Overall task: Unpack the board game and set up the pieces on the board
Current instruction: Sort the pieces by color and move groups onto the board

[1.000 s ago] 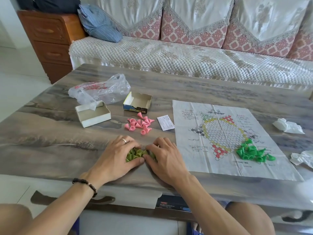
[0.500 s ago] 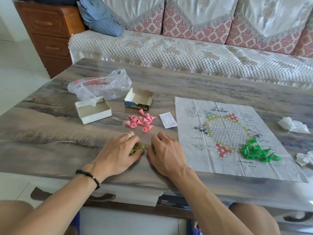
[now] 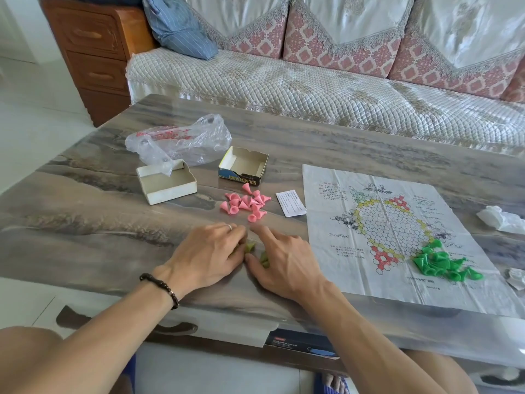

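Both hands (image 3: pixel 210 258) around olive pieces (image 3: pixel 250 247)

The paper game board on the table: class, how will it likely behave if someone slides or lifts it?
The paper game board shows creases and lies flat, so it is probably thin and floppy, likely sagging if lifted by one edge. Pushing it may wrinkle it and would probably scatter the bright green pieces heaped on it.

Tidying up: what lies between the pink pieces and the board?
A small white card lies flat on the table between the pink pieces and the board, seen from the head view.
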`<action>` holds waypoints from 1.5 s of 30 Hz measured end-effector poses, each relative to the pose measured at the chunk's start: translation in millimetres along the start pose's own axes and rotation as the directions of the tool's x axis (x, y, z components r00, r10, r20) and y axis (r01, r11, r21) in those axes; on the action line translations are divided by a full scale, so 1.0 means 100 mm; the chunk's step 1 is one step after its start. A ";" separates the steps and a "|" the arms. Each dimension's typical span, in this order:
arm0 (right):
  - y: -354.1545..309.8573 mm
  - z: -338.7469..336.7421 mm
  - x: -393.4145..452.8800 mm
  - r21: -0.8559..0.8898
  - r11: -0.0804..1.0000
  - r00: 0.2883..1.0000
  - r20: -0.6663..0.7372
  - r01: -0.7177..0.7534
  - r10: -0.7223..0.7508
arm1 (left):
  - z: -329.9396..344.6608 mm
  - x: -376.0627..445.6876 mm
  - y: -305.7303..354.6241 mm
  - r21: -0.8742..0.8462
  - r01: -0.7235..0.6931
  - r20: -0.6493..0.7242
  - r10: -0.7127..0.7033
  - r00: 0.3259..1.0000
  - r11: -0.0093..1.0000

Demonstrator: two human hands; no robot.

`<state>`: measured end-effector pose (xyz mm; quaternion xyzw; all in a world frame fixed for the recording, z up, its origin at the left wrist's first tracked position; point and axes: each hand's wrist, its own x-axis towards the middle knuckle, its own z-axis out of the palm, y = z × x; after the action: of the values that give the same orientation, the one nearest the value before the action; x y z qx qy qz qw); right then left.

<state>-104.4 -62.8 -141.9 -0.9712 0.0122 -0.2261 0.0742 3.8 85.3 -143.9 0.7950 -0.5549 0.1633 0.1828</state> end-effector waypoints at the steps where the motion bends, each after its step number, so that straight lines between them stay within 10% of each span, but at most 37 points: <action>1: 0.00 0.01 0.01 -0.004 1.000 1.000 0.017 0.007 -0.007 | 0.01 0.02 -0.02 -0.008 -0.026 -0.003 0.026 1.000 1.000; 12: -0.04 0.03 0.09 -0.110 0.990 0.996 0.003 -0.091 0.092 | 0.02 0.01 -0.12 0.054 -0.042 -0.097 0.047 0.994 0.998; 21: -0.05 0.02 0.18 -0.217 0.971 0.985 0.112 -0.102 0.128 | 0.06 0.09 -0.11 -0.152 0.284 -0.236 -0.314 0.919 0.947; 28: -0.03 0.02 0.27 -0.185 0.978 0.985 0.125 -0.093 0.117 | 0.02 0.23 -0.18 -0.622 0.577 -0.101 -0.784 0.612 0.530; 35: 0.10 -0.03 0.33 0.146 0.904 0.915 0.088 -0.403 0.394 | 0.02 0.37 -0.09 -0.883 0.468 0.191 -0.898 0.396 0.019; 45: 0.77 -0.49 0.27 0.360 0.643 0.721 0.142 -0.676 0.678 | 0.29 0.91 0.58 -0.906 0.423 0.240 -0.783 0.574 0.032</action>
<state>-101.3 -147.1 -97.9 -0.8605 0.3293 -0.1824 0.3432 -19.2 -21.6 -120.6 0.6684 -0.1040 -0.1365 0.7238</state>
